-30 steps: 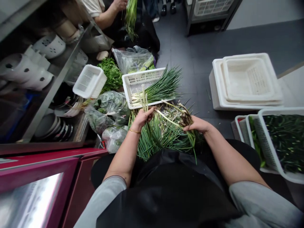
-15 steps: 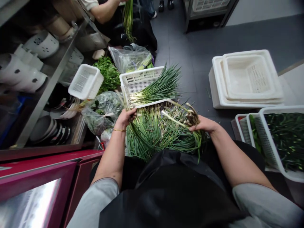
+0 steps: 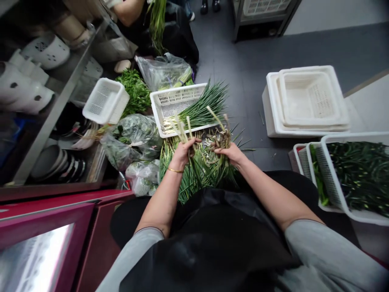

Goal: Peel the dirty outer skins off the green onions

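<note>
My left hand [image 3: 184,153] is closed around several scallions [image 3: 181,130], their pale stem ends pointing up and away from me. Across from it, my right hand [image 3: 231,154] grips rooty scallion scraps [image 3: 223,138] with brown, dry skins and a few pale stems. A small gap separates the two hands. Under them lies a heap of green scallions [image 3: 190,188], partly covered by my forearms. Just beyond, a white perforated basket [image 3: 170,95] holds a bundle of scallions [image 3: 202,106], white ends to the left and green tops over the right rim.
Bagged greens [image 3: 133,138] and leafy herbs [image 3: 133,91] lie to the left, near a small white basket [image 3: 105,101] and a shelf of dishes. Stacked white bins [image 3: 310,97] and a basket of dark green peppers [image 3: 361,174] stand right. Another person [image 3: 179,34] holds greens ahead.
My hands have come closer together, the right moving left and the left slightly right. The scallions in my left hand now stand more upright. The view has shifted a little.
</note>
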The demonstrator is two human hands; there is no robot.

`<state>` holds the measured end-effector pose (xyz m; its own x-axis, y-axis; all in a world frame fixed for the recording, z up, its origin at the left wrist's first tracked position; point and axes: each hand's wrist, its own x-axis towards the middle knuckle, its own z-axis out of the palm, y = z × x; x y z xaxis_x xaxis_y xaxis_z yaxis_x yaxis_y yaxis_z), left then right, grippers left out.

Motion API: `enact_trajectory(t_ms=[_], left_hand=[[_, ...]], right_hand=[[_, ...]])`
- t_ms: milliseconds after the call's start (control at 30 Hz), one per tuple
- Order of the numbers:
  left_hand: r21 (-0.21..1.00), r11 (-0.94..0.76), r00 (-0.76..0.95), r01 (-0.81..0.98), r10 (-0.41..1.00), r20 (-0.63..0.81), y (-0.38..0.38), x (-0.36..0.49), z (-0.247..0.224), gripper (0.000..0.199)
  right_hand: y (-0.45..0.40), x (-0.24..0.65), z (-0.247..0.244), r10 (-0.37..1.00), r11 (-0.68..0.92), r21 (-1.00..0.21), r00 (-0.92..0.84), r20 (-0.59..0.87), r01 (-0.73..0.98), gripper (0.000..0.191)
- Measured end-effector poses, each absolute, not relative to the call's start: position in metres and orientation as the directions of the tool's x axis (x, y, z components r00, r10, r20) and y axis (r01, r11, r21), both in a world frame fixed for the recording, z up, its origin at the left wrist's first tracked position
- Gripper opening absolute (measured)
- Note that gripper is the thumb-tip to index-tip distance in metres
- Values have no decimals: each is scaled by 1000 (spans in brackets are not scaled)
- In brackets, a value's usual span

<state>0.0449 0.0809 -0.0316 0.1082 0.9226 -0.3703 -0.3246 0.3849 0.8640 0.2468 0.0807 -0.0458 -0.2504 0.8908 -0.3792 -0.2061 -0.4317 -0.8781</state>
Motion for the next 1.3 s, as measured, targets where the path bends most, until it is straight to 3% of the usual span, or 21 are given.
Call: enact_trajectory(t_ms=[100,333,533,733,867,1133,1300], left_hand=[[852,363,93,-379,930,-355,78,26,-25,43],[879,313,123,-360,950,-288,54,8,-3,40],[942,309,169,-133,943,-286,43,60,-5,41],[926,332,216,-182,932,-291,44,84,-21,42],[906,383,215,-181,914,-344,42,77,-26,38],[922,312,-12,-228,946,-324,61,41,-19,43],[929,281,44,-242,959,-278,70,32,-15,42]], right_hand=[[83,255,-32,917,-389,-870,-213,-336,-302,38],[80,257,5,936,-323,-900,-241,-257,-294,33],[74,231,8,930,-367,-824,-180,-321,-431,38],[64,218,1,962,-272,-840,-135,-236,-470,44],[68,215,-4,973,-229,-898,-125,-196,-376,40],[89,242,4,970,-217,-943,56,-238,-252,35],[90,235,0,953,-215,-969,-193,-235,120,41]])
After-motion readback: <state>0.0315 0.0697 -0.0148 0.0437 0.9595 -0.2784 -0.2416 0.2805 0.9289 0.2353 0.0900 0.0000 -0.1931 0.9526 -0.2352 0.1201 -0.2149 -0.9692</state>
